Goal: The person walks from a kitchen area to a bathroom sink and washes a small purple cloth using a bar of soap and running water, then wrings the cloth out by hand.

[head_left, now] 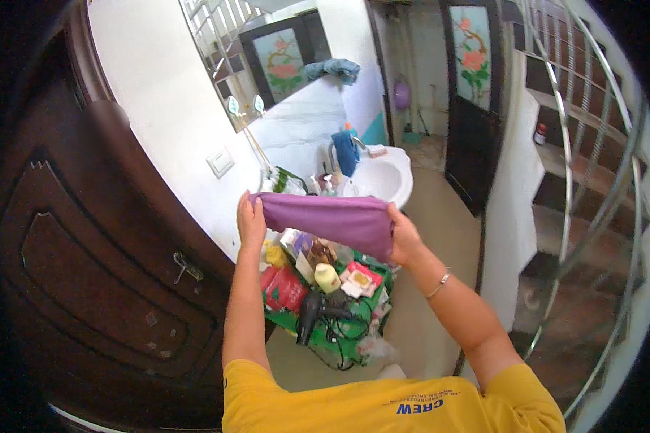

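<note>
A folded purple cloth (325, 216) is held up in front of me, stretched lengthwise between my hands. My left hand (251, 224) is closed on its left end, thumb up at the top corner. The right end is gripped by my right hand (406, 242), and that side hangs a little lower. Beneath the cloth is a green stand (285, 321) crowded with things: a black hair dryer (312, 317) with its cord, a pale yellow bottle (326, 278), a red package (285, 289) and a red-and-white packet (361, 280). The cloth hides part of the stand's far side.
A white washbasin (379, 180) stands beyond the cloth, with a blue cloth (345, 153) over its tap area. To the left is a dark wooden door (108, 274). Stairs with a metal railing (567, 144) rise on the right. A mirror (267, 58) hangs on the wall.
</note>
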The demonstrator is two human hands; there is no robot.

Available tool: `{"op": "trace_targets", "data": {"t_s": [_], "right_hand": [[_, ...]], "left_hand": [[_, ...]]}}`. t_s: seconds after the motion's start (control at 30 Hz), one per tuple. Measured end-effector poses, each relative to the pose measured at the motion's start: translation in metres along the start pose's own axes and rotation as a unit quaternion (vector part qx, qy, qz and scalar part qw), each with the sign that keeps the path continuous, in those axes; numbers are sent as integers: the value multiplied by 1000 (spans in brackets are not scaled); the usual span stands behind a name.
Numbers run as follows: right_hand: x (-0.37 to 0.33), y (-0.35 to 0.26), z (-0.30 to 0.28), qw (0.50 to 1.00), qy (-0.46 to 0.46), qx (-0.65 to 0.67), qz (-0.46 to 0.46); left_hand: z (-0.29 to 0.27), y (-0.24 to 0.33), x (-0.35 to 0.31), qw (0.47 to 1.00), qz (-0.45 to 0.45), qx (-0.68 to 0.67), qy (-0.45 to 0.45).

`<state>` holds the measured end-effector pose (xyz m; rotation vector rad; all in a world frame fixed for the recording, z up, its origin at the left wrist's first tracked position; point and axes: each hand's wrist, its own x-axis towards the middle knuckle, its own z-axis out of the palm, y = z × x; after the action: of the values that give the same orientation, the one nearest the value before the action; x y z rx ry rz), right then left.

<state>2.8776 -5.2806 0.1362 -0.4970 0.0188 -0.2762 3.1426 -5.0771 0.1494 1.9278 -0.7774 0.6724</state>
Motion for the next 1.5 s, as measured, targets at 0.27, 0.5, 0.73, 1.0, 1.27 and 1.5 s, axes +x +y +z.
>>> {"op": "trace_targets", "data": {"t_s": [0.27, 0.5, 0.73, 1.0, 1.27, 1.5], "right_hand": [[206, -20, -43, 992, -34, -18, 117], [315, -27, -56, 981, -61, 35, 183], [402, -27, -163, 961, 60, 53, 264], [522, -142, -432, 911, 303, -91, 266], [687, -163, -591, 862, 112, -460, 184], [783, -140, -552, 781, -26, -527, 333]], "left_hand": [[56, -64, 123, 955, -11, 297, -14], [93, -102, 137, 907, -63, 414, 40], [159, -120, 122, 950, -40, 301, 73], [464, -84, 32, 879, -452, -155, 1], [704, -117, 12, 671, -628, -360, 159], [735, -105, 62, 626, -675, -349, 174]]}}
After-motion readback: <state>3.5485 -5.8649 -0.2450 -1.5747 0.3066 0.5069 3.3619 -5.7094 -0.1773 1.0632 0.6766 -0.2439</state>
